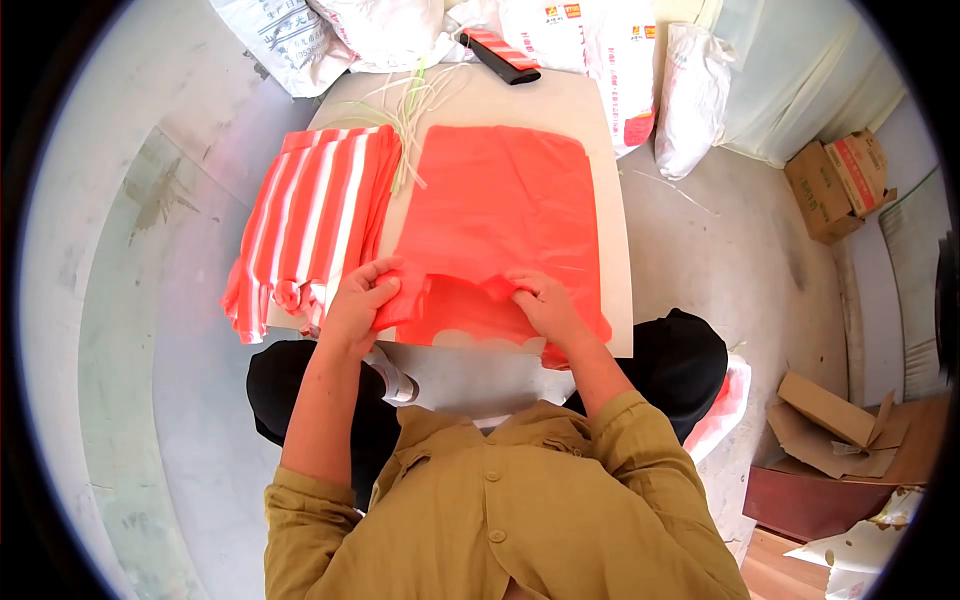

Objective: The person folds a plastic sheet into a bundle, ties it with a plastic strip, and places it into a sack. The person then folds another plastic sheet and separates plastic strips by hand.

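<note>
A stack of red plastic bags [505,200] lies flat on the board-like table [617,250]. At its near edge my left hand [368,300] pinches the left part of the top bag between thumb and fingers. My right hand [545,305] grips the same bag's edge farther right. Between the two hands the bag's edge is lifted and gapes a little. Left of the red stack, and close beside it, sits a folded pile of red-and-white striped bags [318,205], its near end crumpled.
Pale green and white strips [410,105] lie at the table's far left. Behind are white printed sacks [625,70] and a black object with a striped piece [503,57]. Cardboard boxes [835,185] stand right; an opened carton [835,430] is at lower right.
</note>
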{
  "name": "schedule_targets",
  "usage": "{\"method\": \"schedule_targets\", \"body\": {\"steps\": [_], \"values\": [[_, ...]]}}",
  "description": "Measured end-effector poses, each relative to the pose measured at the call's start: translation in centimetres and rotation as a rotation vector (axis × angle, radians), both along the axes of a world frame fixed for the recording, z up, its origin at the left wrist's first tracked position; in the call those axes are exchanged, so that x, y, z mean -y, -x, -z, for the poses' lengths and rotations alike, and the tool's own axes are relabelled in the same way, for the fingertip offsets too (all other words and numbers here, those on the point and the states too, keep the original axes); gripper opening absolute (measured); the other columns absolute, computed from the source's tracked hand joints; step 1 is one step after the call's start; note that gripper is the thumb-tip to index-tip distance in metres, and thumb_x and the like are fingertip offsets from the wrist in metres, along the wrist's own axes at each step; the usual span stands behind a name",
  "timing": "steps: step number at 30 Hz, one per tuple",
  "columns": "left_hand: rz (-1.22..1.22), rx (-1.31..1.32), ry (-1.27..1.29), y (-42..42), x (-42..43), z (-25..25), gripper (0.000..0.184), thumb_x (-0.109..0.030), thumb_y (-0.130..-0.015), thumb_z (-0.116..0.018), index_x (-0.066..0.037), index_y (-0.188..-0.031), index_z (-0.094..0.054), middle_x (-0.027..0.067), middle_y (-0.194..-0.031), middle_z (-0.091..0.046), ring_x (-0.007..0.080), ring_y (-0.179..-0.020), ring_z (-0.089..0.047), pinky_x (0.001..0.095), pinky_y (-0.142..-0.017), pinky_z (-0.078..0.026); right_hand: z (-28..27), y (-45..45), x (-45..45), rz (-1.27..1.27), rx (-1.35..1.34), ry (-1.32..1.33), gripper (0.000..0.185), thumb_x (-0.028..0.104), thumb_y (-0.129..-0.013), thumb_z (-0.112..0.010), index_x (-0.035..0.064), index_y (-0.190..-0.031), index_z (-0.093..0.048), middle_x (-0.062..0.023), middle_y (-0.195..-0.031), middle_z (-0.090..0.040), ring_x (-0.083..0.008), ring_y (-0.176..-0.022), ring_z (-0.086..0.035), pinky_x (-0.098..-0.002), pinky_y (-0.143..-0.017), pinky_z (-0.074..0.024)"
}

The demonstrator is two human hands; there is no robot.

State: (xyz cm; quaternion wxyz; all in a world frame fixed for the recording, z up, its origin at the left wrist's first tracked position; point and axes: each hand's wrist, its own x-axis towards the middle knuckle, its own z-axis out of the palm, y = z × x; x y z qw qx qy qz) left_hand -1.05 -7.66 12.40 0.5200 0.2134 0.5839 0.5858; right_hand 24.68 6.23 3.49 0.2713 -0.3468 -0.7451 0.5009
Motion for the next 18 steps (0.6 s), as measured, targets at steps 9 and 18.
{"method": "schedule_targets", "body": {"steps": [9,18], "values": [[0.127,-0.119,0.129,-0.5,6.3,5.9,0.032,0.001,-0.096,-0.062,0.002,-0.127,-0.061,0.0045,-0.113,-0.066,0.0105,-0.098,-0.064,0.0255,-0.088,-0.053,1.5,-2.6,4.2,-0.197,0.157,-0.683,0.03,0.004,-0.081,-0.066,0.0063,-0.11,-0.071,-0.0118,-0.12,-0.067,-0.0315,-0.108,-0.061,-0.0425,-0.091,-0.0524],[0.123,-0.39,0.212,-2.9,8.4,7.3,0.034,0.001,-0.091,-0.064,0.003,-0.126,-0.063,0.0062,-0.112,-0.067,0.0114,-0.098,-0.062,0.0249,-0.089,-0.05,3.3,-2.7,5.8,-0.128,0.205,-0.894,0.033,0.004,-0.074,-0.066,0.0108,-0.106,-0.07,-0.0084,-0.128,-0.063,-0.0319,-0.112,-0.058,-0.0443,-0.089,-0.0521]]}}
